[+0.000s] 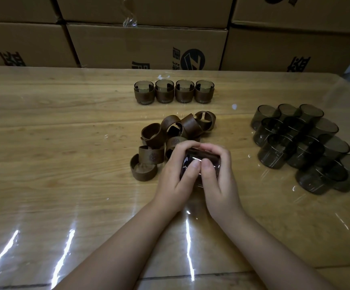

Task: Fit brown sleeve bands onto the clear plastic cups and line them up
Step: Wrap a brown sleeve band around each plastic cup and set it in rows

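Note:
My left hand and my right hand together grip one clear smoky cup with a brown sleeve band around its far end; both thumbs press on the cup's near side. A loose pile of brown sleeve bands lies just beyond and left of my hands. Farther back, a row of several sleeved cups stands upright side by side. A cluster of bare clear cups sits upside down at the right.
The wooden table has a glossy clear cover with bright glare streaks near its front edge. Stacked cardboard boxes form a wall along the table's far edge.

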Tool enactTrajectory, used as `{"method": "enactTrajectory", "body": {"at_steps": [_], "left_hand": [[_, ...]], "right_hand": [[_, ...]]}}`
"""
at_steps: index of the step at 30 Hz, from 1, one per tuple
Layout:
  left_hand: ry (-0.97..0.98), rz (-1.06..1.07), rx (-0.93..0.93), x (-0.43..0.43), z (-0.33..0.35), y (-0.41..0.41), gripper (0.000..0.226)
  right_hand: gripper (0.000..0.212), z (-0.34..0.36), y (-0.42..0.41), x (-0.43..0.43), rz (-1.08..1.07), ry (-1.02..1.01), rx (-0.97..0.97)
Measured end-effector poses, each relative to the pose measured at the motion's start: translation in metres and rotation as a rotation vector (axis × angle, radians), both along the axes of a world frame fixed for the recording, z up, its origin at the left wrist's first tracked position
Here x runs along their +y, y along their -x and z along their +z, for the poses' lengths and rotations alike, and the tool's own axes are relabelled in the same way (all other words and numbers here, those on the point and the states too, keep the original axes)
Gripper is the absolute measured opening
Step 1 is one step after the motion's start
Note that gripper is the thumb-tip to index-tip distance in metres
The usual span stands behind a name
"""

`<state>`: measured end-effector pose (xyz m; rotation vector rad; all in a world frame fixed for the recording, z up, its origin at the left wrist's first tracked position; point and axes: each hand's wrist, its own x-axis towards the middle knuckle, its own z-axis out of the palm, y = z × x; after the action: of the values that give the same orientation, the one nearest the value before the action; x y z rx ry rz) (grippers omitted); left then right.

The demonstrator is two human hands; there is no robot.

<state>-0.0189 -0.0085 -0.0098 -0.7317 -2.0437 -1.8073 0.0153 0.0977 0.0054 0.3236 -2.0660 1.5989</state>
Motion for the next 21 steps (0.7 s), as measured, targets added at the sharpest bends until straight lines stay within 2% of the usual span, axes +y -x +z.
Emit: {"method": "enactTrajectory", "body": {"at_steps": [3, 6, 10, 14, 19, 21], "left_hand": [[-0.006, 0.033, 0.004, 0.0, -0.001, 0.0, 0.056], [-0.012, -0.003, -0.079, -0.001, 0.0, 0.002, 0.066], [0.051, -0.043, -0.187, -0.001, -0.001, 0.0, 0.065], [0.11, -0.076, -0.211, 0.001, -0.002, 0.001, 0.077], [0.058, -0.054, -0.259, 0.001, -0.004, 0.003, 0.077], [0.044, -0.038, -0.291, 0.0, -0.003, 0.003, 0.079]], "right_hand": [[0.032, -0.001, 0.002, 0.005, -0.027, -0.17, 0.11], [0.039, 0.0, 0.002, 0.007, -0.081, -0.306, 0.229], [0.038, 0.003, 0.003, 0.009, -0.111, -0.346, 0.335], [0.033, 0.002, 0.002, 0.009, -0.145, -0.395, 0.378], [0.031, 0.005, 0.006, 0.012, -0.11, -0.525, 0.497], [0.032, 0.004, 0.007, 0.012, -0.097, -0.513, 0.493]]}}
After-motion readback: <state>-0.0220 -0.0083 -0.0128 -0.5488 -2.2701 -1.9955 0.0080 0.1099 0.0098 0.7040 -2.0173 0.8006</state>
